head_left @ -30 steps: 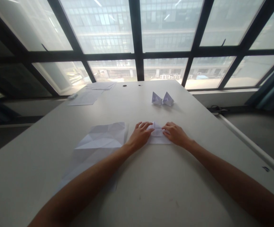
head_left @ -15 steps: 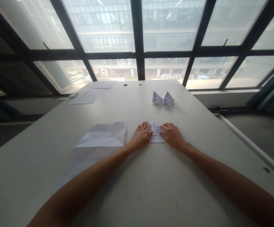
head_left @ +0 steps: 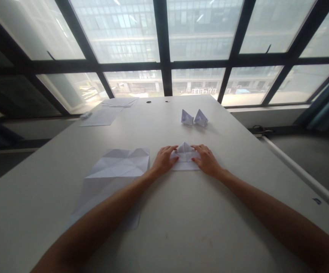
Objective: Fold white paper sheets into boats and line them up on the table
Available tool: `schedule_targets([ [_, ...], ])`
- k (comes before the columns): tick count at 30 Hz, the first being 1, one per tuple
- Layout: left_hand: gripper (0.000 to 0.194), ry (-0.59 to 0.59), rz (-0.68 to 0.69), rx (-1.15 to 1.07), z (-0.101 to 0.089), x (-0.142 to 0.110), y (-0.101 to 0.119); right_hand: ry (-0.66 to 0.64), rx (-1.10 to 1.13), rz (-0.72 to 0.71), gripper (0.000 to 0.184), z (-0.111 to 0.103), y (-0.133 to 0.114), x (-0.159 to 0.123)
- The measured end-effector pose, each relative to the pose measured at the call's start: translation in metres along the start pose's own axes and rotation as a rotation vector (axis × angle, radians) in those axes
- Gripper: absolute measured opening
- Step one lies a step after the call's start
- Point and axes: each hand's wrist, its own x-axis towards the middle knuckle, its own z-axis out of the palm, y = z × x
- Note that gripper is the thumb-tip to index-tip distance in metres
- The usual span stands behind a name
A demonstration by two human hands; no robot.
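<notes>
A small folded white paper piece [head_left: 185, 158] lies on the grey table [head_left: 181, 220] in front of me, its top rising to a point. My left hand [head_left: 162, 160] grips its left side with curled fingers. My right hand [head_left: 206, 159] holds its right side, fingers bent onto the paper. Both hands rest on the table surface.
A creased, unfolded white sheet [head_left: 116, 170] lies left of my left hand. Two finished folded paper shapes [head_left: 194, 118] stand farther back on the right. Flat sheets [head_left: 107, 112] lie at the far left corner. Large windows run behind the table.
My left fingers went from lying flat beside the paper to curling onto its left edge. The folded piece's top has lifted into a peak between both hands.
</notes>
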Motion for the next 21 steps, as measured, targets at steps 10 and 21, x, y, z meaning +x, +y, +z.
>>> schedule_targets([
  [10, 0.025, 0.015, 0.007, 0.052, 0.0062, 0.0014, -0.0058, 0.088, 0.070, -0.050, 0.064, 0.0006, 0.0050, 0.0016],
  [21, 0.039, 0.141, -0.013, -0.121, -0.0014, 0.0043, 0.0009, 0.240, -0.020, -0.057, 0.036, -0.0003, 0.0093, 0.0055],
])
